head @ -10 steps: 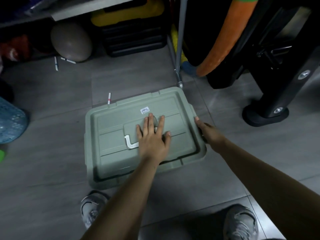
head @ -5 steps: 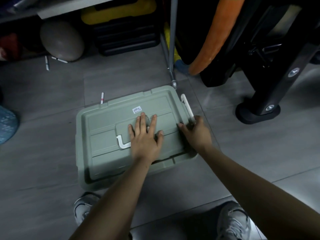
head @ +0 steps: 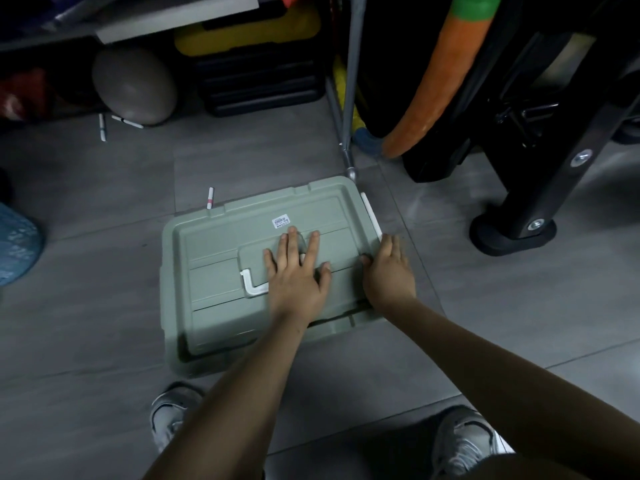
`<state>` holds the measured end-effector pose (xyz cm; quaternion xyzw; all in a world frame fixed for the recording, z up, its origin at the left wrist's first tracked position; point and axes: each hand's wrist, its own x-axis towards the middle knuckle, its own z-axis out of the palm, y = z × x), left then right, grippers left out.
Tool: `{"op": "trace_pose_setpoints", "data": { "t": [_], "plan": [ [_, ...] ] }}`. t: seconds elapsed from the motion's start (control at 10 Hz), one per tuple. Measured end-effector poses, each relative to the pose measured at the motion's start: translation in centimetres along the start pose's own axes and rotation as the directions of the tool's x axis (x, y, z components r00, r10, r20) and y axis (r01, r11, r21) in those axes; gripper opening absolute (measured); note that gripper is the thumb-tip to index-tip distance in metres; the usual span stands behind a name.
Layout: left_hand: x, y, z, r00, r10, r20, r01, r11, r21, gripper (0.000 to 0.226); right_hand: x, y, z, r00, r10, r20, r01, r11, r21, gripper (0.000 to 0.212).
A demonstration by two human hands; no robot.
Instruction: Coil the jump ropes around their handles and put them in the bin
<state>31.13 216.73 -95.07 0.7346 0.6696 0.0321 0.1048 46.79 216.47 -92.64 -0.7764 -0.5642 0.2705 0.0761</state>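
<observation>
I have the sage-green bin (head: 214, 271) on the floor tiles right in front of my feet, its lid (head: 221, 244) seated on top, and no jump rope shows anywhere, so I judge the ropes are already inside and I am on the closing step. My left hand (head: 294, 271) lies flat at the middle of the lid, fingers spread and straight, pressing down over the white carry handle (head: 251, 284), which peeks out at its nine o'clock. A second ago my right hand (head: 388, 271) was hooked over the outside of the bin's three o'clock edge; since then it has come up onto the rim, and the white side latch (head: 370, 214) that was out of sight then now stands along the edge at about two o'clock from that hand. The right fingers lie loosely over the rim, fingertips near the latch's lower end; whether they press it I cannot tell. I judge the latch has swung up and the lid on that side is about to lock. The nine o'clock side probably needs latching too, though its latch is not visible. A grey ball (head: 133, 86) sits at eleven o'clock under the shelf.
</observation>
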Motion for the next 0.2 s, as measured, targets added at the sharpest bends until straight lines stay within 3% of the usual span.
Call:
{"op": "trace_pose_setpoints", "data": {
  "t": [0.1,0.2],
  "plan": [
    [0.0,-0.2,-0.8,0.999,0.050,0.007,-0.049,0.991,-0.121,0.070,-1.0,-1.1,-0.6,0.997,-0.066,0.031,0.071,0.966,-0.249,0.062],
    [0.1,-1.3,-1.5,0.996,-0.026,-0.081,-0.008,0.920,-0.391,0.068,-1.6,-4.3,-1.4,0.961,-0.246,0.127,0.273,0.920,-0.281,0.060]
  ]
}}
